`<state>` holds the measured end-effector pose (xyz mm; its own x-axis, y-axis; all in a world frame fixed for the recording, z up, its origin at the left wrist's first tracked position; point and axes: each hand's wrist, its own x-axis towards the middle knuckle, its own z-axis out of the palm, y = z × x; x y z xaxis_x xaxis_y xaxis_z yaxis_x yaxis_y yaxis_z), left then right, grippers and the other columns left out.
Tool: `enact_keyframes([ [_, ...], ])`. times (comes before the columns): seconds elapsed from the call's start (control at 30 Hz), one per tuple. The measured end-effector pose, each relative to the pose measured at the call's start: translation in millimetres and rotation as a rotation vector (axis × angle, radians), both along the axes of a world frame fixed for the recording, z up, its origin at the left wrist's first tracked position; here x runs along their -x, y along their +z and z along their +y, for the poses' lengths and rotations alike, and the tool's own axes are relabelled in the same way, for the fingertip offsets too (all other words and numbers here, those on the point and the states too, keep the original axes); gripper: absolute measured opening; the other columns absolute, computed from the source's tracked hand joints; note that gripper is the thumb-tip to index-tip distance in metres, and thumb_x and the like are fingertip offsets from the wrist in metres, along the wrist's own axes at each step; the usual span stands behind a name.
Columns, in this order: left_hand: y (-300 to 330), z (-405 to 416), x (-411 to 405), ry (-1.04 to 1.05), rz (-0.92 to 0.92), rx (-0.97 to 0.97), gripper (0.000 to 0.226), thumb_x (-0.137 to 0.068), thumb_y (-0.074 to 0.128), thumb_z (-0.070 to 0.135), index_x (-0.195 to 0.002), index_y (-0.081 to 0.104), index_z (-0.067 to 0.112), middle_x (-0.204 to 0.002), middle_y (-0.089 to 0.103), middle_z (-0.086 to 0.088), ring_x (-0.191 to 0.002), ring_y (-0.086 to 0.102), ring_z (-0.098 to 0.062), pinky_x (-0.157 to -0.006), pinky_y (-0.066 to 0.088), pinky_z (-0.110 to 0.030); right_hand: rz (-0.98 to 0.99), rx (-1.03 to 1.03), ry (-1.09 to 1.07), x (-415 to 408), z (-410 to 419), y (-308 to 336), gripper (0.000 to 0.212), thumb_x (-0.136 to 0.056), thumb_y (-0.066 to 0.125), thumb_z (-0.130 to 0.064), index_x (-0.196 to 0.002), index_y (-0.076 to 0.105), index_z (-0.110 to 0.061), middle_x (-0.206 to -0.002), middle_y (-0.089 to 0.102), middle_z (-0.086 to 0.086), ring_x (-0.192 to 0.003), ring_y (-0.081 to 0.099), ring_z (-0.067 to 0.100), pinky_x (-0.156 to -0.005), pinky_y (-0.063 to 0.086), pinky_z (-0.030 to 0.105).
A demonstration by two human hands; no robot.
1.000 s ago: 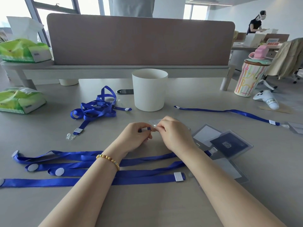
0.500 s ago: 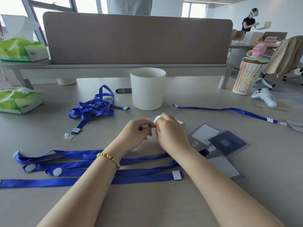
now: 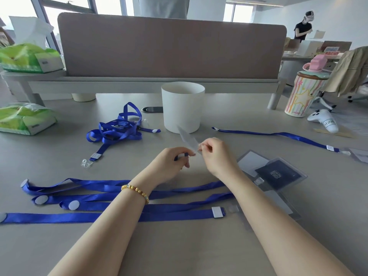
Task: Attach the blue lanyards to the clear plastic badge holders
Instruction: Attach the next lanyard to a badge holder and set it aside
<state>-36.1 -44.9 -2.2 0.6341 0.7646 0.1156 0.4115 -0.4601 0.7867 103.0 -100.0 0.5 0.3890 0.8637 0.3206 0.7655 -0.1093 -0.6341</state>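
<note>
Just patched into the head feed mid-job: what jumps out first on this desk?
The two hands meet at centre: the right hand pinches a clear badge holder raised off the desk, while the left hand grips a blue lanyard end beside it. Flat blue lanyards stretch across the near desk under the forearms, and a tangled lanyard pile lies left of the white tub.

A grey tabletop [image 3: 189,246] is bounded along its far edge by a mauve fabric divider panel [image 3: 171,46] mounted on a pale grey raised shelf [image 3: 139,84]. Bright daylight is admitted through tall windows [image 3: 65,8] with dark frames at the far left. At the far right, a white wall [image 3: 338,18], another desk [image 3: 298,56] and an office chair [image 3: 350,76] draped with a beige garment are seen
</note>
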Motion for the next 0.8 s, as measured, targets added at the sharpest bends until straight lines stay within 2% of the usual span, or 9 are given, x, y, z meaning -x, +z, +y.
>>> enact_keyframes([
  [0.1, 1, 1, 1, -0.012, -0.023, 0.096, 0.023, -0.095, 0.046, 0.022, -0.106, 0.066, 0.018, -0.069, 0.058, 0.010, -0.062, 0.048, -0.008, -0.061, 0.040, -0.016, -0.048, -0.045, 0.059, 4, 1, 0, 0.021, -0.092, 0.043, -0.009, -0.088, 0.063, -0.004, -0.094, 0.059, 0.003, -0.082, 0.051, 0.015, -0.060, 0.029, 0.020],
  [0.23, 1, 4, 3, 0.014, -0.106, 0.186, 0.022, -0.095, 0.046, 0.020, -0.092, 0.067, 0.020, -0.060, 0.053, 0.007, -0.045, 0.041, -0.001, -0.048, 0.035, -0.009, -0.100, -0.098, 0.152, 8, 0, -2, 0.017, -0.091, 0.047, -0.008, -0.088, 0.063, -0.005, -0.095, 0.061, 0.002, -0.095, 0.054, 0.021, -0.073, 0.036, 0.022],
  [0.3, 2, 6, 6, 0.022, -0.201, 0.233, 0.024, -0.096, 0.044, 0.015, -0.090, 0.067, 0.017, -0.054, 0.049, 0.007, -0.044, 0.038, -0.003, -0.044, 0.032, -0.011, -0.110, -0.077, 0.241, 6, -3, -1, 0.019, -0.092, 0.050, -0.013, -0.105, 0.063, -0.009, -0.111, 0.061, 0.001, -0.110, 0.051, 0.017, -0.088, 0.037, 0.018],
  [0.37, 5, 8, 10, 0.006, -0.283, 0.281, 0.025, -0.097, 0.042, 0.012, -0.096, 0.067, 0.010, -0.052, 0.042, 0.005, -0.044, 0.034, -0.005, -0.044, 0.029, -0.014, -0.151, 0.013, 0.325, 2, -5, 1, 0.036, -0.092, 0.053, -0.018, -0.128, 0.053, -0.014, -0.133, 0.052, -0.003, -0.129, 0.039, 0.011, -0.102, 0.024, 0.013],
  [0.47, 7, 8, 14, -0.064, -0.285, 0.334, 0.026, -0.098, 0.040, 0.013, -0.104, 0.065, 0.006, -0.056, 0.035, 0.001, -0.044, 0.030, -0.005, -0.044, 0.027, -0.014, -0.272, 0.072, 0.311, 0, -5, -1, 0.043, -0.094, 0.050, -0.017, -0.137, 0.044, -0.017, -0.144, 0.044, -0.004, -0.138, 0.029, 0.011, -0.113, 0.020, 0.023],
  [0.53, 8, 7, 14, -0.089, -0.283, 0.358, 0.026, -0.098, 0.040, 0.013, -0.107, 0.064, 0.007, -0.057, 0.033, 0.003, -0.044, 0.029, -0.004, -0.044, 0.025, -0.014, -0.282, 0.020, 0.262, -1, -4, -3, 0.036, -0.096, 0.046, -0.016, -0.132, 0.051, -0.015, -0.139, 0.051, 0.002, -0.135, 0.037, 0.017, -0.111, 0.030, 0.034],
  [0.6, 8, 6, 13, -0.080, -0.279, 0.350, 0.025, -0.098, 0.040, 0.013, -0.104, 0.064, 0.011, -0.057, 0.032, 0.002, -0.045, 0.027, -0.005, -0.045, 0.022, -0.015, -0.293, -0.016, 0.200, -1, -5, -2, 0.032, -0.097, 0.044, -0.014, -0.126, 0.057, -0.013, -0.131, 0.058, 0.010, -0.126, 0.048, 0.026, -0.105, 0.037, 0.035],
  [0.7, 10, 5, 11, -0.057, -0.260, 0.330, 0.025, -0.098, 0.040, 0.015, -0.094, 0.064, 0.021, -0.057, 0.032, 0.001, -0.045, 0.024, -0.007, -0.044, 0.020, -0.016, -0.415, -0.068, 0.112, 0, -5, -3, 0.030, -0.093, 0.043, -0.001, -0.116, 0.062, -0.008, -0.112, 0.068, 0.011, -0.107, 0.057, 0.037, -0.106, 0.033, 0.035],
  [0.8, 15, 5, 11, -0.053, -0.266, 0.364, 0.023, -0.098, 0.042, 0.021, -0.099, 0.064, 0.023, -0.058, 0.031, 0.002, -0.048, 0.022, -0.009, -0.042, 0.019, -0.016, -0.451, -0.142, 0.077, 6, -5, -2, 0.032, -0.089, 0.047, 0.004, -0.114, 0.063, -0.007, -0.100, 0.072, 0.013, -0.096, 0.062, 0.039, -0.105, 0.037, 0.041],
])
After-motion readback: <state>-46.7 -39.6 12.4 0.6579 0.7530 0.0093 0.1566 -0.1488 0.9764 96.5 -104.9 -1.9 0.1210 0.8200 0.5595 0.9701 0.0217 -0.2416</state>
